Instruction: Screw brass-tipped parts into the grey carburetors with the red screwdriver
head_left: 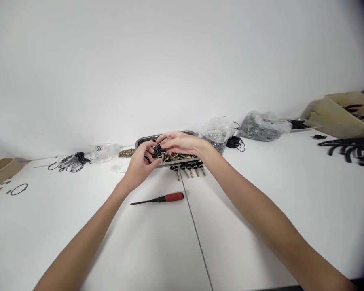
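Observation:
Both hands meet over a grey metal tray (182, 163) full of brass-coloured pins and small black parts. My left hand (140, 163) is curled, thumb below and fingers above, around something dark that blends with the tray's contents. From the right, my right hand (182, 144) reaches over the tray, its fingertips closed at a small black round part (163, 150) between the hands. Several black-headed pins (190, 170) lie in a row along the tray's front edge. A screwdriver (172, 197) with a red and black handle lies nearer, its tip pointing left.
Left of the tray are a pile of small brass pieces (126, 153), black cord rings (79, 158) and a beige bowl (4, 171). At right lie plastic bags of dark parts (262, 127), curved black handles (352, 147) and a beige bin (330, 117). A white wall stands behind.

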`<state>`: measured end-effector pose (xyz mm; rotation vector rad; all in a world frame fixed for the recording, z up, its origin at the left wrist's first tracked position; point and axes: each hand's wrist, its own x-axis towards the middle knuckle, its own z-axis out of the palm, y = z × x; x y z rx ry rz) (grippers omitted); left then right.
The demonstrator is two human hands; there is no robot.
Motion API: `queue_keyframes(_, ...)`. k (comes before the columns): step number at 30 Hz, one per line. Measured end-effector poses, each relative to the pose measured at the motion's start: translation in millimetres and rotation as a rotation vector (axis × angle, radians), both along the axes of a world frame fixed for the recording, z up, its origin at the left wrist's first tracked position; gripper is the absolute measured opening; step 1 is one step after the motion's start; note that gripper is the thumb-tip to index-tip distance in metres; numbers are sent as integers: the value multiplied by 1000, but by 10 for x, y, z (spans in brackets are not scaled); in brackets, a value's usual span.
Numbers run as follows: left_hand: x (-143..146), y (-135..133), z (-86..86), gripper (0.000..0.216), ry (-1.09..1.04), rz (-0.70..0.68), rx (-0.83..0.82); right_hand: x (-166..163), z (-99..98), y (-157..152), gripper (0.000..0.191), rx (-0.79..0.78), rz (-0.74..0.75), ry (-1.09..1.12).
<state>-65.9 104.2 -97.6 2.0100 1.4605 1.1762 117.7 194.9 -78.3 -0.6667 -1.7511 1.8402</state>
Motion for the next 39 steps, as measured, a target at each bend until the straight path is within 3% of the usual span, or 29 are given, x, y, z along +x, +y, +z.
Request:
queue_keyframes(7, 34, 13, -92, 28, 12, 0, 46, -103, -22, -99, 23, 1, 102, -52)
queue_keyframes(16, 22, 7, -111, 33, 66, -31, 49, 89, 117, -77, 28, 126, 87, -248)
queue_keyframes(20, 5, 17, -125, 30, 251, -84, -58, 264, 193, -5, 28, 326, -52, -432)
queue_keyframes(23, 19, 11, -162, 29, 458, -106, -145, 418, 253, 40, 26, 389, -163, -512)
queue_keyframes(28, 82, 5, -317, 32, 696, -50, -250, 586, 356, 22, 24, 386, -163, -470)
queue_keyframes(33, 121, 22, -470, 28, 782, 8, -276, 615, 406, -20, 26, 403, -118, -490)
queue_keyframes(36, 136, -2, -425, 30, 765, 27, -263, 614, 397, -8, 29, 442, -52, -539)
queue_keyframes(39, 139, -75, -260, 26, 740, -14, -234, 612, 390, 6, 33, 491, 7, -592)
